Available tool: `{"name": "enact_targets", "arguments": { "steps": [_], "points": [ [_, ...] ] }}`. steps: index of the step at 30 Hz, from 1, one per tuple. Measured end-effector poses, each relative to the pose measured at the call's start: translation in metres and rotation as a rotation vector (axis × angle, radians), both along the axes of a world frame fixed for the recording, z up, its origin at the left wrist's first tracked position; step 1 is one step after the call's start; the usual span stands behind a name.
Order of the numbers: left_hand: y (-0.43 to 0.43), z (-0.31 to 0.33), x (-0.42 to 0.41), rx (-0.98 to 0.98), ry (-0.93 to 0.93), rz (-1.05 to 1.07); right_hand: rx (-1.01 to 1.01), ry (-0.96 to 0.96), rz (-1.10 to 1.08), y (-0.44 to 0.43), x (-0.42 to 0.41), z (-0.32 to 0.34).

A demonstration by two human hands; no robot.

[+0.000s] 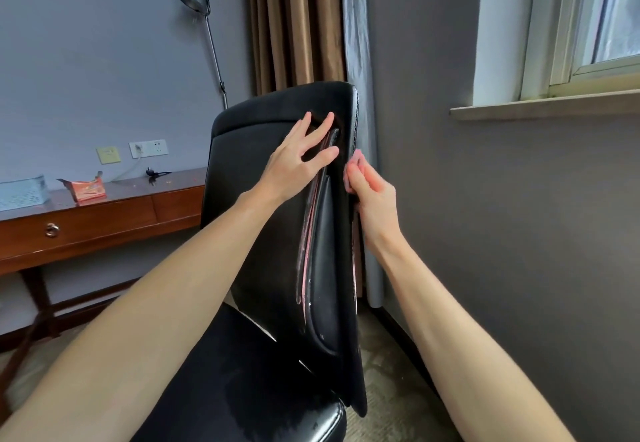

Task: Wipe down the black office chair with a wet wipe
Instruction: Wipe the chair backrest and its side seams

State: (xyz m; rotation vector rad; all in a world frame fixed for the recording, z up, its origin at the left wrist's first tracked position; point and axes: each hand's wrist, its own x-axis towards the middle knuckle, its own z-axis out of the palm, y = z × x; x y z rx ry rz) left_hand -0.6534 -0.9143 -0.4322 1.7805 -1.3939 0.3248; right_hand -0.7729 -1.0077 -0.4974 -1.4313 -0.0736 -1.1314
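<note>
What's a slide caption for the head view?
Left hand steadies the black office chair backrest while the right hand holds a pink wet wipe against its side edge; wooden desk behind.

Along the left wall a wooden counter bearing a pale blue perforated tray, a torn orange packet and a black plug, beneath a white wall socket and a yellowish switch plate, beside a silver floor lamp and brown curtains, with a window at right.
</note>
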Motion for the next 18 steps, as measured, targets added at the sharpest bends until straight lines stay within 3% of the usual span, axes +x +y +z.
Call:
{"name": "enact_targets", "arguments": {
  "steps": [4, 13, 18],
  "points": [
    [0.003, -0.001, 0.0, 0.05, 0.021, -0.028, 0.036, 0.052, -0.007, 0.004, -0.005, -0.023],
    [0.001, 0.0, -0.001, 0.013, 0.05, 0.003, -0.031, -0.06, 0.045, -0.01, 0.004, 0.034],
    [0.008, 0.002, 0.006, 0.06, 0.027, -0.039, 0.033, -0.071, 0.067, -0.005, 0.005, 0.025]
  ]
}}
